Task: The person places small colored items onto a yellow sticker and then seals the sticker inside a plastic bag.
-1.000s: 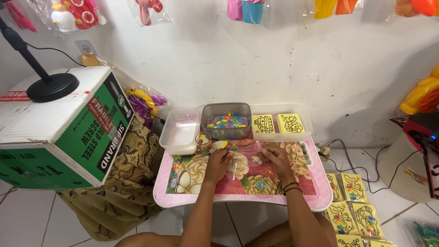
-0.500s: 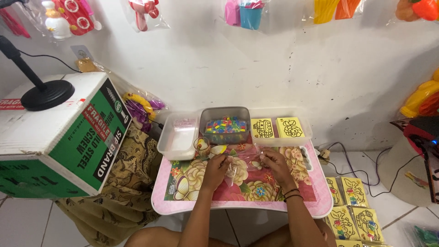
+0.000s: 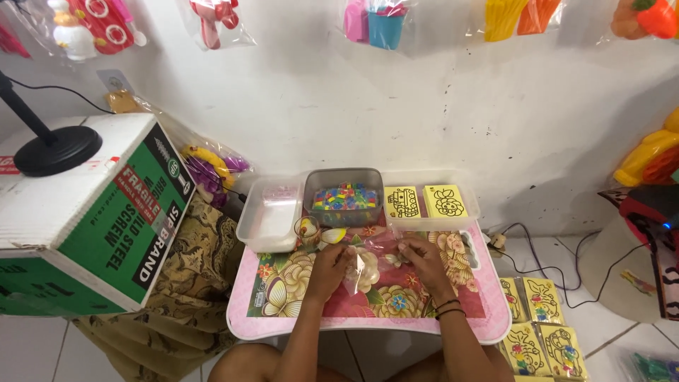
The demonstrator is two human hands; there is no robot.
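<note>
1. While both hands meet over the pink floral lap table (image 3: 283,322), the left hand (image 3: 329,264) and right hand (image 3: 422,260) each pinch an edge of a small clear plastic bag (image 3: 368,265).
2. Judging by this, the bag looks unfilled; whether anything lies inside, I cannot tell.
3. Behind it, the grey tub of coloured beads (image 3: 344,196) sits full, and yellow picture cards (image 3: 424,201) wait in a clear tray.

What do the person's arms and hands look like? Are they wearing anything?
Both arms are bare, with no sleeves in view. The left hand has no glove, and I can't make out a ring or band on it. The right hand is bare too, but its wrist wears thin dark bracelets, a couple of slim loops side by side. There is no watch on either wrist.
</note>
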